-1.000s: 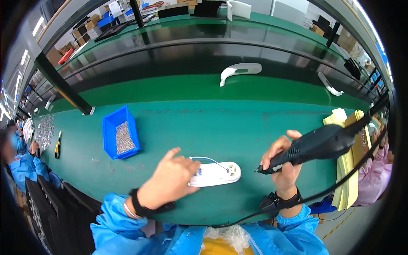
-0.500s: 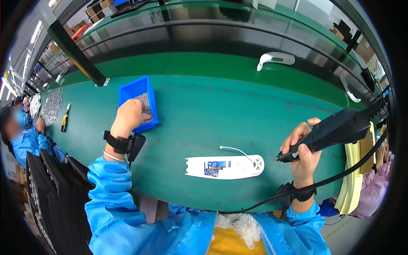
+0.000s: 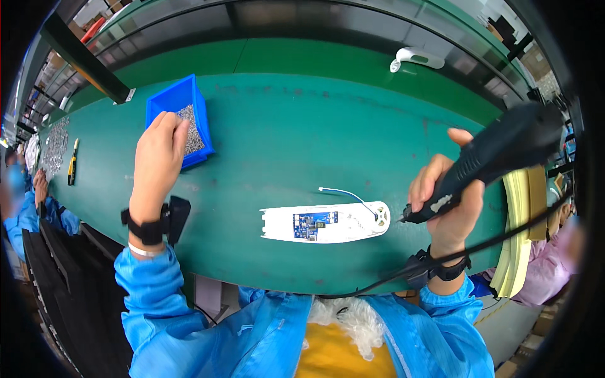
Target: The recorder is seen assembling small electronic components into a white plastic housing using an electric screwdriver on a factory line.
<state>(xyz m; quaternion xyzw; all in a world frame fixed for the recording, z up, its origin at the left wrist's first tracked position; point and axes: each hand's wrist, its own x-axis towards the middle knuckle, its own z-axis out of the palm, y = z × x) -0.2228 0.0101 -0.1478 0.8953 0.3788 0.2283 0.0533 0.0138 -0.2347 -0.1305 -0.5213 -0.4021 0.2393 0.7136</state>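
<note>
Over the near edge of a blue bin (image 3: 201, 120), my left hand (image 3: 159, 151) is raised with its fingers pinched together; what they hold, if anything, cannot be made out. Small metal screws (image 3: 191, 129) lie in the bin. My right hand (image 3: 450, 211) is wrapped round a black electric screwdriver (image 3: 482, 165), its tip pointing down and left. Just left of that tip, a white plastic housing (image 3: 353, 228) lies flat on the table, apart from it. It carries a blue circuit board (image 3: 309, 227) and a thin cable (image 3: 346, 193) with a white plug end.
A black cord (image 3: 403, 272) crosses in front of my right wrist. Yellow sheets (image 3: 518, 233) hang at the table's right edge. A yellow-black pen-like tool (image 3: 73, 162) and scattered small parts (image 3: 55, 148) lie at left, near a co-worker's hand (image 3: 40, 184). Another white housing (image 3: 419, 58) rests on the far ledge.
My left hand has lifted out of the screws, now pinched, toward the bin's near edge. The screwdriver's tip has come closer to the housing's right end. The whole view has shifted.
</note>
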